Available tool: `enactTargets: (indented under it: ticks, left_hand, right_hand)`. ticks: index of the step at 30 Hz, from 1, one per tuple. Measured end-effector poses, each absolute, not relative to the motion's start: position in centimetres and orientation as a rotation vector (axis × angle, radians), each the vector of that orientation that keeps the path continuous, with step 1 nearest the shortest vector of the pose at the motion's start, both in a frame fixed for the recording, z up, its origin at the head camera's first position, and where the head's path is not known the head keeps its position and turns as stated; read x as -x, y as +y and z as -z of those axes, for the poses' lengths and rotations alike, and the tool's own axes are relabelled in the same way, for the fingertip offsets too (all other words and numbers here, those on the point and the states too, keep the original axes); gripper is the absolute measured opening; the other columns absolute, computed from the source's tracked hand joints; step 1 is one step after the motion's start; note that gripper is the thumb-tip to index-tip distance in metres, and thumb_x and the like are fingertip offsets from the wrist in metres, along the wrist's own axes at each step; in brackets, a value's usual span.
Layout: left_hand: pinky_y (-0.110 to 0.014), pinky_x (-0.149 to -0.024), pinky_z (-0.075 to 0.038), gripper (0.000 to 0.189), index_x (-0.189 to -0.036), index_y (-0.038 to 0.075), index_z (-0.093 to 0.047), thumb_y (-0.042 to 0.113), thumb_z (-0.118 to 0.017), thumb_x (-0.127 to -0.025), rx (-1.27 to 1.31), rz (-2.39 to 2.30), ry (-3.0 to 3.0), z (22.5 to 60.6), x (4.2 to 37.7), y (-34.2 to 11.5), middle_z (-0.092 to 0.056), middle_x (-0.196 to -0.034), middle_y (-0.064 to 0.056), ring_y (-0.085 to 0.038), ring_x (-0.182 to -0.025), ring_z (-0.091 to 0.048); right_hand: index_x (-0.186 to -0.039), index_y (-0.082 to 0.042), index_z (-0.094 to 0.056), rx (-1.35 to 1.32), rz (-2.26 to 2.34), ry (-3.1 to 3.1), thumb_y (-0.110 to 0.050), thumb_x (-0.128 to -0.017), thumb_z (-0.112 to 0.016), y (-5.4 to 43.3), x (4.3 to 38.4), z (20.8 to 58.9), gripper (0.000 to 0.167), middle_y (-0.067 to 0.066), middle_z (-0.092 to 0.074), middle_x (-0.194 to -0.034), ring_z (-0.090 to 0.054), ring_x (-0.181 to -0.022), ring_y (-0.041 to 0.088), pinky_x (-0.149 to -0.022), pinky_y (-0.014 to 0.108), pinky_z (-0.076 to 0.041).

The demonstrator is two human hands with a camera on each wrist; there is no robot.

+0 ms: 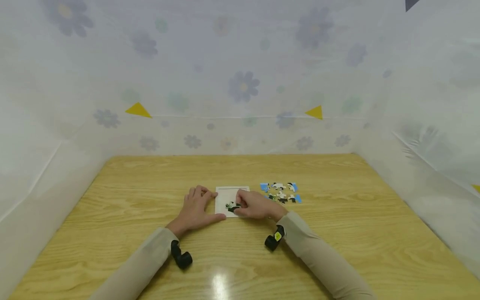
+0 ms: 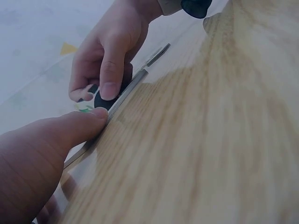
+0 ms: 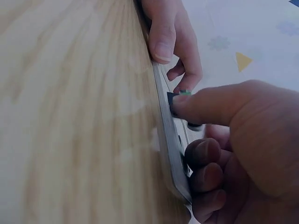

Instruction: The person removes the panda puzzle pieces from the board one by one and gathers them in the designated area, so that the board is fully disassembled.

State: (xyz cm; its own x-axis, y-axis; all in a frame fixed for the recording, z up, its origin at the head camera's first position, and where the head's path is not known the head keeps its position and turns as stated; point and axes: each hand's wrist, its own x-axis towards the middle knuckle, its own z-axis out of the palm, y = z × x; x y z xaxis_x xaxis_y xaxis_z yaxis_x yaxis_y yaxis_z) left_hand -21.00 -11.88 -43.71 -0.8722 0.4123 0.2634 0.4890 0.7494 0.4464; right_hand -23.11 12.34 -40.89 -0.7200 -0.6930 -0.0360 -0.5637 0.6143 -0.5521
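Note:
A white puzzle board [image 1: 225, 196] lies flat on the table in the head view, between both hands. My left hand [image 1: 196, 209] rests at its left side with fingers spread, the thumb touching the near edge. Over the board's right part, my right hand [image 1: 256, 205] pinches a black, white and green puzzle piece [image 1: 232, 206] between thumb and fingers. In the left wrist view the dark piece [image 2: 102, 101] shows just above the board's edge. Seen from the right wrist, the thumb presses on its black part [image 3: 172, 103]. The fingers partly hide the piece.
Several loose puzzle pieces [image 1: 279, 186] in blue, white and black lie right of the board, beyond the right hand. The wooden table [image 1: 150, 179] is bounded by white flower-patterned sheeting [image 1: 243, 133] at the back and sides.

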Motion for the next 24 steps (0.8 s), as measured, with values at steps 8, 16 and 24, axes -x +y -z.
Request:
enactTargets:
  ticks: [8, 16, 24]
  left_hand:
    - [-0.045, -0.087, -0.027, 0.075, -0.130, 0.013, -0.058, 0.061, -0.072, -0.074, 0.720, 0.794, -2.782, 43.7, 20.8, -12.1, -0.043, -0.122, -0.011, -0.028, -0.108, -0.037]
    - [-0.042, -0.085, -0.027, 0.076, -0.132, 0.015, -0.057, 0.063, -0.071, -0.075, 0.706, 0.776, -2.785, 43.5, 20.7, -12.3, -0.043, -0.123, -0.011, -0.027, -0.107, -0.037]
    - [-0.046, -0.089, -0.027, 0.078, -0.133, 0.015, -0.057, 0.064, -0.071, -0.074, 0.720, 0.780, -2.801, 43.8, 20.8, -12.0, -0.043, -0.122, -0.010, -0.028, -0.109, -0.036]
  right_hand:
    - [-0.084, -0.014, -0.051, 1.080, 0.839, 2.545, -0.022, -0.096, -0.060, 12.4, 23.1, 41.2, 0.017, -0.006, -0.046, -0.069, -0.038, -0.057, 0.005, -0.061, 0.022, -0.035]
    - [-0.090, -0.013, -0.054, 1.069, 1.048, 2.514, -0.020, -0.098, -0.057, 13.2, 22.5, 41.4, 0.012, -0.002, -0.051, -0.074, -0.043, -0.059, 0.007, -0.060, 0.023, -0.038]
    - [-0.097, -0.010, -0.061, 1.047, 1.180, 2.572, -0.017, -0.097, -0.058, 14.4, 21.2, 41.3, 0.007, 0.001, -0.057, -0.078, -0.046, -0.055, 0.006, -0.056, 0.025, -0.042]
